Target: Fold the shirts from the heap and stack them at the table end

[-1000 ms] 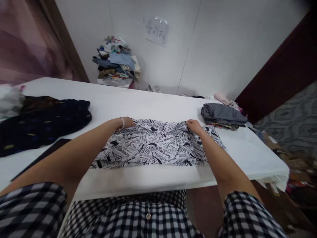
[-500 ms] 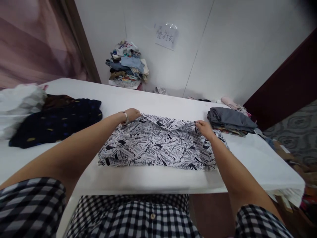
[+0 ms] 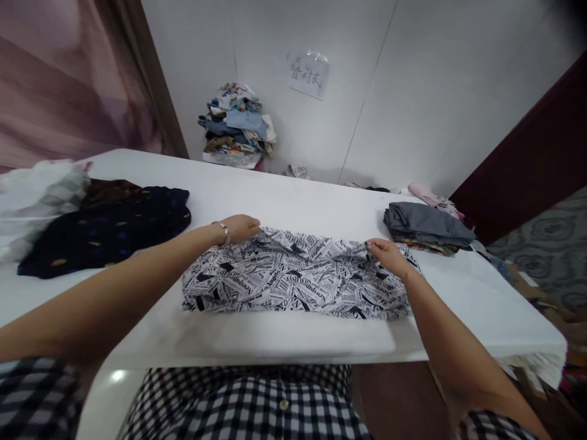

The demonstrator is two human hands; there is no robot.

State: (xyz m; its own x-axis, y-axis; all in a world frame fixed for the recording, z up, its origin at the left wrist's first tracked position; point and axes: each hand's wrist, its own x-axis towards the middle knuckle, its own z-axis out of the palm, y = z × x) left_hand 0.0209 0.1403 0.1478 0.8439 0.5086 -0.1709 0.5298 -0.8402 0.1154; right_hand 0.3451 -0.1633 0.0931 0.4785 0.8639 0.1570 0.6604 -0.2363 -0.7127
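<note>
A black-and-white newspaper-print garment (image 3: pixel 293 278) lies flat on the white table (image 3: pixel 293 201) in front of me. My left hand (image 3: pixel 241 227), with a bracelet at the wrist, pinches the garment's far left corner. My right hand (image 3: pixel 387 253) pinches its far right corner. Both hands hold the far edge just above the table surface. My checked shirt fills the bottom of the view.
A dark blue patterned garment (image 3: pixel 105 229) and a white-grey cloth (image 3: pixel 39 192) lie on the table's left. A folded stack topped by grey cloth (image 3: pixel 426 223) sits at the right. A heap of clothes (image 3: pixel 238 125) stands by the far wall under a paper sign (image 3: pixel 308 73).
Both hands have drawn the garment's far edge toward me, so the cloth looks shorter from front to back. The camera view has shifted slightly.
</note>
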